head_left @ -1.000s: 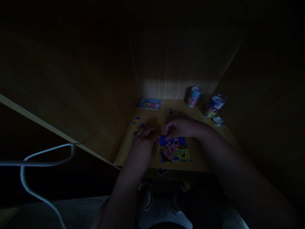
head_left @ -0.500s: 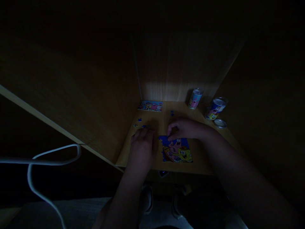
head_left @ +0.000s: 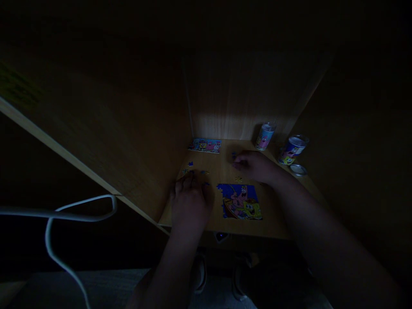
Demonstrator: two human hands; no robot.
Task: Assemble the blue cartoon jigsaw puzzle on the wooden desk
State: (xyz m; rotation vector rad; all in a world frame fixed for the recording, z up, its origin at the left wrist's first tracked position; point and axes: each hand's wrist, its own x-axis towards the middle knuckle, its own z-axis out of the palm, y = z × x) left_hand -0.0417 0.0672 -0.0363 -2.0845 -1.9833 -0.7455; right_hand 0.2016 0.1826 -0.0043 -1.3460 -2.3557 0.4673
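A partly assembled jigsaw puzzle (head_left: 241, 202), blue with a pink and a yellow cartoon figure, lies near the front of the wooden surface. My left hand (head_left: 190, 204) rests palm down to its left, fingers spread loosely by several loose puzzle pieces (head_left: 205, 172). Beyond the puzzle, my right hand (head_left: 254, 165) has its thumb and forefinger drawn together beside a blue puzzle piece (head_left: 233, 153). Whatever is between those fingertips is hidden. A yellowish puzzle piece (head_left: 238, 179) lies between my right hand and the assembled part.
A long finished cartoon puzzle strip (head_left: 205, 146) lies at the back left. Two printed cans, a pink-blue can (head_left: 265, 136) and a blue-yellow can (head_left: 292, 150), stand at the right by a round lid (head_left: 298, 170). A white cable (head_left: 51, 240) hangs at the left. Lighting is dim.
My right hand has moved from the puzzle's upper edge back toward the blue piece, uncovering that edge and the yellowish piece. My left hand has shifted slightly left.
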